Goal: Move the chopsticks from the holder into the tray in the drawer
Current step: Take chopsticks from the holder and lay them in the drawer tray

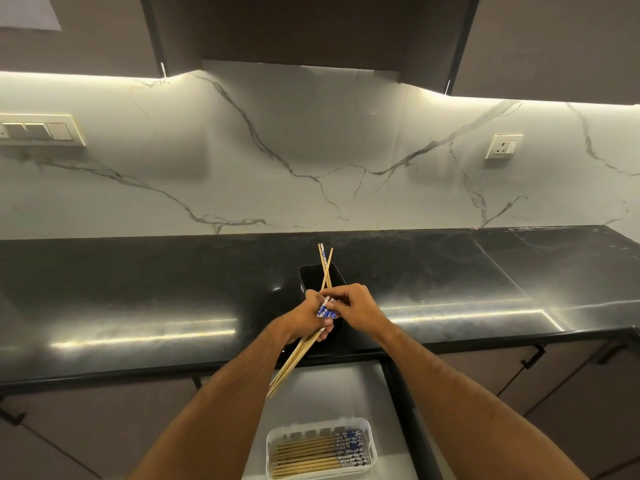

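A black rectangular holder [313,276] stands on the black counter at the centre. My left hand [306,317] is shut on a bundle of wooden chopsticks [294,362] with blue-and-white ends, their thin tips slanting down-left over the drawer. My right hand [353,304] pinches two more chopsticks [325,268] that stick up over the holder, right beside my left hand. Below, in the open drawer [332,393], a white tray [367,441] holds several chopsticks lying side by side, patterned ends to the right.
The glossy black counter [138,299] runs the full width, with a marble backsplash behind. A switch panel [38,129] and a socket [503,146] sit on the wall. Dark cabinet doors with handles [533,355] flank the drawer.
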Tool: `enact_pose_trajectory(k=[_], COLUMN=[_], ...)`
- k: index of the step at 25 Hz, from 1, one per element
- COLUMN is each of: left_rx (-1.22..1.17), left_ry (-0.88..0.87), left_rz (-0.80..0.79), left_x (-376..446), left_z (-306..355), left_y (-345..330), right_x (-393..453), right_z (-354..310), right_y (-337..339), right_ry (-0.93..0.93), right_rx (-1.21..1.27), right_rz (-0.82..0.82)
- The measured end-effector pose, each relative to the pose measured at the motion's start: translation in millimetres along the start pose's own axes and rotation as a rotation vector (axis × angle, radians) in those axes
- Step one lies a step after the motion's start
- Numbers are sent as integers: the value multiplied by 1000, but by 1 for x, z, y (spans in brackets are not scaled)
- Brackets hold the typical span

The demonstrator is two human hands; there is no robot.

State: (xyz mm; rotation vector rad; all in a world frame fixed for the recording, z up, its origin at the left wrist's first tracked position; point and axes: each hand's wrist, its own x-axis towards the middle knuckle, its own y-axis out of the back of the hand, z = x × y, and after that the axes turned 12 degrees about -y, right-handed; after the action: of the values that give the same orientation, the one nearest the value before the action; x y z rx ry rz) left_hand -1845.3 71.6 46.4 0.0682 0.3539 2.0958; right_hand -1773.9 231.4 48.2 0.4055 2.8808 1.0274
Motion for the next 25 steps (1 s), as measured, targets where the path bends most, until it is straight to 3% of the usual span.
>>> enact_pose_trajectory(k=[7, 11, 14, 21, 25], left_rx=[12, 86, 199, 730, 897], left_ry=[76, 183, 199, 94, 75], left_rz=[-71, -164, -137, -148, -182], left_x=[-2, -15, -23, -18, -21], left_z=[-8, -21, -31, -42, -49], left_y=[-4, 5, 6, -22, -40], right_x=[-3, -8, -18, -37, -48], right_z=[15, 28, 40, 31, 39], right_y=[4, 12, 15, -10, -37], right_ry=[-123, -226, -280, -69, -17], right_rx=[50, 133, 131, -631, -852], right_rz=[43, 117, 89, -335, -331])
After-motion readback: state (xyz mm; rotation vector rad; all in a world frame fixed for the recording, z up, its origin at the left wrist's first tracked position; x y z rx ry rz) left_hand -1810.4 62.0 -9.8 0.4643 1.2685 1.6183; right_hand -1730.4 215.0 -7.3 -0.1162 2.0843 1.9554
